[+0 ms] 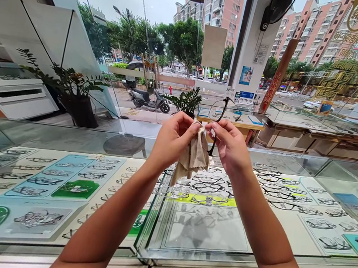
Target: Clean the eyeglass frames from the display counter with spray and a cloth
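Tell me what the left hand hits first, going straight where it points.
Probably the eyeglasses in the right hand, just past the cloth in the left hand; depth is unclear.

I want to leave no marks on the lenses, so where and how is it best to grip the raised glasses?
Probably by the dark edge of the glasses at their upper end, coming from above. They stand on end, and that edge rises free above the right hand, whose fingers cover the middle; the cloth hangs beside the lower part.
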Demonstrator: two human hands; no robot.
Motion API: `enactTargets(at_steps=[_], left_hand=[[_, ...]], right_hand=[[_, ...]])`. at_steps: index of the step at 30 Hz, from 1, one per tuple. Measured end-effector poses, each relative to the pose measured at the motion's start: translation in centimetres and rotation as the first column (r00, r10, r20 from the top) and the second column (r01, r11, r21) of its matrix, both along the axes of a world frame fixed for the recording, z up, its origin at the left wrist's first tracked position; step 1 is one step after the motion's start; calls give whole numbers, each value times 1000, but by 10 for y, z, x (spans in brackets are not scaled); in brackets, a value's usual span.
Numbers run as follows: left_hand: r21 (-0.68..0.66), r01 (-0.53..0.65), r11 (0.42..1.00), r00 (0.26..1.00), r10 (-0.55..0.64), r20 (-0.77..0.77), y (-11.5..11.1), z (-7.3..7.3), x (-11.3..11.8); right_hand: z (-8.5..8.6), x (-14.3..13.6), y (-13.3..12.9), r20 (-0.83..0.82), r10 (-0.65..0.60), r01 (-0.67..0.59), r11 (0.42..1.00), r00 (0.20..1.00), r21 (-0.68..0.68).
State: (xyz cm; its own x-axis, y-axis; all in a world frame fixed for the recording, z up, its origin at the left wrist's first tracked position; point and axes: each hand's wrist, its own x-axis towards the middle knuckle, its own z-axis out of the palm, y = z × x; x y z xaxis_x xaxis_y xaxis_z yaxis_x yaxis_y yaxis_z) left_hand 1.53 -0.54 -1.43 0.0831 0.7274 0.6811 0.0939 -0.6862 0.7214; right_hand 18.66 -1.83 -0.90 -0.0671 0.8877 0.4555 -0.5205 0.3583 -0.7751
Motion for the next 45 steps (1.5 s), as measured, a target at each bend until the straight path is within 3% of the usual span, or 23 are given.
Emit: enactTargets(at_steps=[5, 7, 14, 25, 30, 32, 36, 45], left_hand=[[177, -219, 960, 966, 239, -99, -9, -2, 6], [195, -224, 955, 963, 248, -108, -11, -3, 8], [97, -40, 995, 995, 49, -91, -9, -4, 7], [183, -11, 983, 994, 31, -106, -18, -5, 17], [3, 59, 998, 996, -59, 72, -5, -10, 20], [-107, 129, 986, 988, -118, 103, -1, -11, 20], [-258, 287, 923, 955, -295, 6, 1, -8, 19], [-225, 462, 858, 886, -438, 149, -4, -12, 23]], right_hand=[[-1, -1, 2, -39, 66, -69, 996, 997, -65], [-2, -2, 2, -49, 55, -59, 996, 997, -73], [-5, -5, 8, -111, -32, 22, 996, 993, -85], [-7, -7, 11, -125, -37, 33, 999, 991, -29], [-6, -7, 9, -105, -21, 20, 1000, 994, -16], [-5, -7, 8, -105, 3, -4, 1000, 994, -8], [-4, -6, 7, -85, 35, -35, 999, 996, -5], [-6, -3, 11, -55, 123, -124, 992, 991, -23]])
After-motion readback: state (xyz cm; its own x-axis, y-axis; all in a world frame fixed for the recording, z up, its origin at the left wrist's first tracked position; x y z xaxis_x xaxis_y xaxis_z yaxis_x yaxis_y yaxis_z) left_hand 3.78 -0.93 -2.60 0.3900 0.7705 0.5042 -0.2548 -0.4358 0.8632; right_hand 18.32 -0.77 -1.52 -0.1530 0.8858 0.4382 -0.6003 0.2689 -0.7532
